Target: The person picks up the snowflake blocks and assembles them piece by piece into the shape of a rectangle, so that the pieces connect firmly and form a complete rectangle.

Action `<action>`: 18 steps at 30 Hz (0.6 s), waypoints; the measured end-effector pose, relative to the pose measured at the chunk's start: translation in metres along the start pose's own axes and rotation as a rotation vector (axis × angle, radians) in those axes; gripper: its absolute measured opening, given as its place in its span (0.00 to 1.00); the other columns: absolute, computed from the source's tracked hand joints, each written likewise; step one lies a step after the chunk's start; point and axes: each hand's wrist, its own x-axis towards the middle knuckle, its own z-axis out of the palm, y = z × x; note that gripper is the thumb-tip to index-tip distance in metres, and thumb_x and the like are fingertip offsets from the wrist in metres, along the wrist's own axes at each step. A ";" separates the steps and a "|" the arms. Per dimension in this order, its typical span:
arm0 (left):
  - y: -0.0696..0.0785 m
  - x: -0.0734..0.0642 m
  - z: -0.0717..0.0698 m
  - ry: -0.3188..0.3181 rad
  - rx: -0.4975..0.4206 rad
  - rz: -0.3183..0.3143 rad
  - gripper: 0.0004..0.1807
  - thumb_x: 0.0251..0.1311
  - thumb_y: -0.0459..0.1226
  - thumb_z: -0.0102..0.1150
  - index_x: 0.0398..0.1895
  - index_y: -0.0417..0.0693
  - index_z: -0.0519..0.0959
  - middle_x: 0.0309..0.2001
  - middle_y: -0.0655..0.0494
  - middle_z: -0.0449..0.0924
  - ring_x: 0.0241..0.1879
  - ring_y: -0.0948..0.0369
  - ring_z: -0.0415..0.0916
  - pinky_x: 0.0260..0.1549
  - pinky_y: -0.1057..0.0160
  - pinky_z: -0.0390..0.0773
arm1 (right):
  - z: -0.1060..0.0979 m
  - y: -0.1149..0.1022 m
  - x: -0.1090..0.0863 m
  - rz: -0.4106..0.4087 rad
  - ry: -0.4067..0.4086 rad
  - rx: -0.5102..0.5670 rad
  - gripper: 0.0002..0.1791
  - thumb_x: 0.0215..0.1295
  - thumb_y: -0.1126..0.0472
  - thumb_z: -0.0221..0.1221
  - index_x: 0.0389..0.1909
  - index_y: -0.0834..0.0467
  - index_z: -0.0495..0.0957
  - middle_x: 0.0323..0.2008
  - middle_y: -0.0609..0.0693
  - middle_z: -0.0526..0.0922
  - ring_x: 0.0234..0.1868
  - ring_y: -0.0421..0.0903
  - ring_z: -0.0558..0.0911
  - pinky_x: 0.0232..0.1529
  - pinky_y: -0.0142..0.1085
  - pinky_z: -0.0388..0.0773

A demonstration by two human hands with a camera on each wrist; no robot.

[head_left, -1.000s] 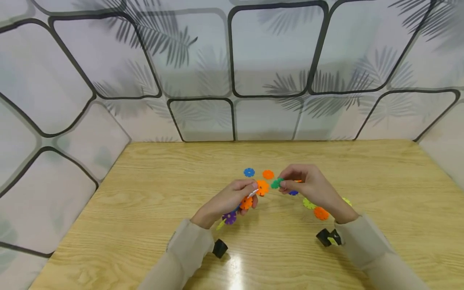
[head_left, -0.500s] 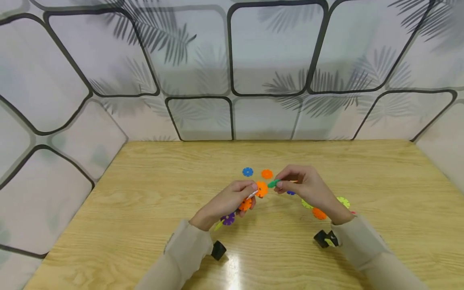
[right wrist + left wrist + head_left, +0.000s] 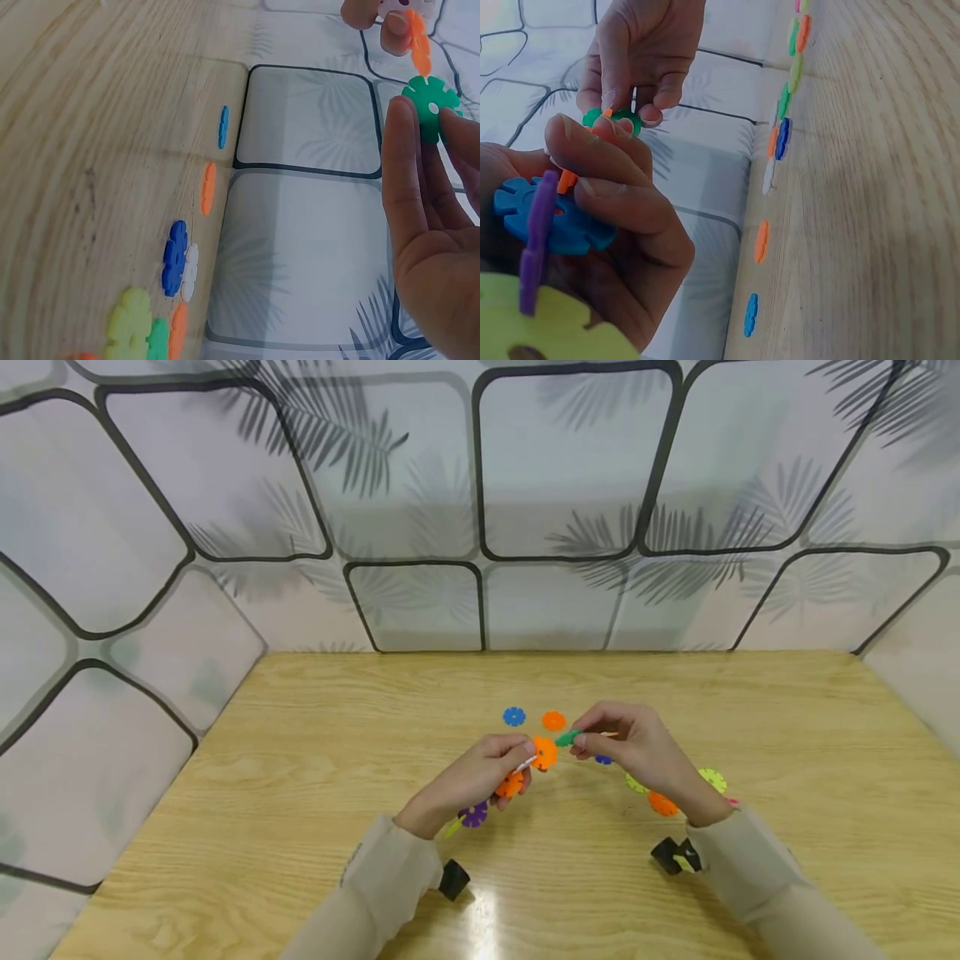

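Observation:
My left hand (image 3: 476, 777) grips a chain of slotted, flower-shaped plastic discs pushed into one another. At its upper end an orange disc (image 3: 545, 752) sticks out beyond the thumb, beside a white disc (image 3: 524, 763). Further down come another orange disc (image 3: 509, 784), a blue disc (image 3: 577, 234), a purple disc (image 3: 473, 814) and a yellow disc (image 3: 551, 322). Between thumb and fingers my right hand (image 3: 637, 747) pinches a green disc (image 3: 431, 105), held nearly edge-on in the head view. Its rim is right at the end orange disc's edge.
Loose discs lie on the wooden table (image 3: 337, 718): a blue disc (image 3: 513, 717) and an orange disc (image 3: 553, 721) behind the hands. Several more, including a dark blue disc (image 3: 175, 259) and a yellow-green disc (image 3: 711, 780), lie under and beside the right arm. A patterned wall panel (image 3: 555, 602) stands behind.
My right hand has moved slightly left, bringing the green disc up to the end orange disc. The green disc has turned from nearly face-on to edge-on. The left hand stays almost still.

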 end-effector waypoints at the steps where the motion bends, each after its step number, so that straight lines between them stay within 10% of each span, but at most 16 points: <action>1: 0.000 0.000 0.000 -0.003 0.001 0.000 0.20 0.83 0.40 0.36 0.42 0.31 0.73 0.24 0.56 0.70 0.15 0.65 0.61 0.17 0.68 0.67 | 0.000 0.000 0.000 -0.004 0.001 -0.002 0.04 0.68 0.77 0.59 0.38 0.71 0.81 0.34 0.61 0.85 0.33 0.45 0.87 0.37 0.40 0.86; 18: 0.001 -0.001 0.004 -0.032 0.004 -0.038 0.19 0.83 0.38 0.37 0.36 0.34 0.71 0.24 0.56 0.68 0.15 0.64 0.59 0.17 0.67 0.64 | 0.002 0.006 0.000 -0.127 -0.051 0.054 0.04 0.65 0.80 0.59 0.35 0.72 0.82 0.31 0.53 0.86 0.30 0.42 0.85 0.34 0.34 0.84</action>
